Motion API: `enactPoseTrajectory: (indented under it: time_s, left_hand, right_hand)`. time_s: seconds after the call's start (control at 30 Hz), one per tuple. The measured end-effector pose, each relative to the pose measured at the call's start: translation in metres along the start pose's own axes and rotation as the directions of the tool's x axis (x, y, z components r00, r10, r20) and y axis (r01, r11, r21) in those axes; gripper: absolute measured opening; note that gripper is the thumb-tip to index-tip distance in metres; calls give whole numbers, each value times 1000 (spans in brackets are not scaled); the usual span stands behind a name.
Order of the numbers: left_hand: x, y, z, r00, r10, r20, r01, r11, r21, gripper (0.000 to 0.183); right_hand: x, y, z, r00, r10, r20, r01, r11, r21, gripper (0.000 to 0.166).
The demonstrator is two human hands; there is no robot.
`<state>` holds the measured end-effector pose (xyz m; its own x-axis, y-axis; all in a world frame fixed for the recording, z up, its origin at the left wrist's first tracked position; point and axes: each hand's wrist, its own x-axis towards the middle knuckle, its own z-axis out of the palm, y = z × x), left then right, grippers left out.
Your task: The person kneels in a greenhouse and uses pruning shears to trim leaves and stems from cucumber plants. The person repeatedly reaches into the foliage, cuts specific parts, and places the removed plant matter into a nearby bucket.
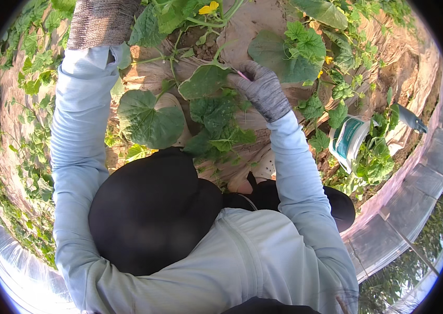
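My left hand (pixel 101 24), in a grey-brown knitted glove, reaches to the upper left beside a large cucurbit leaf (pixel 148 28). Its fingers are cut off by the top of the picture, so what it touches is hidden. My right hand (pixel 260 87), in a grey knitted glove, pinches a slim pink object (pixel 243 74) between thumb and fingers. Its exact kind is too small to tell. Those fingertips meet the edge of a drooping green leaf (pixel 205 80). Below lies a broad round leaf (pixel 150 119), partly over a light-coloured shoe (pixel 170 112).
Plastic ground film (pixel 241 31) covers the soil around the vines. Yellow flowers (pixel 209 8) show near the top. At right, a white plastic bucket (pixel 349 141) with a printed label leans among leaves, near a dark teal object (pixel 410 117). Clear greenhouse sheeting (pixel 398 212) curves along the right.
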<state>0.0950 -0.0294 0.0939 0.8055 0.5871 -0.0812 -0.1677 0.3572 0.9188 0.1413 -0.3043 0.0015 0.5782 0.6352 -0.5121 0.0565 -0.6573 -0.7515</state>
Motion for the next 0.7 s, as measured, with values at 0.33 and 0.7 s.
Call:
enactPoseTrajectory:
  time_s: [0.33, 0.7]
  left_hand:
    - [-25, 14, 36, 986, 21, 165, -33, 997, 72, 21]
    - [-34, -4, 34, 967, -48, 249, 13, 990, 137, 27]
  right_hand:
    - [-240, 61, -322, 492, 305, -815, -109, 951, 290, 22]
    - [-314, 446, -435, 498, 321, -806, -551, 834, -8, 40]
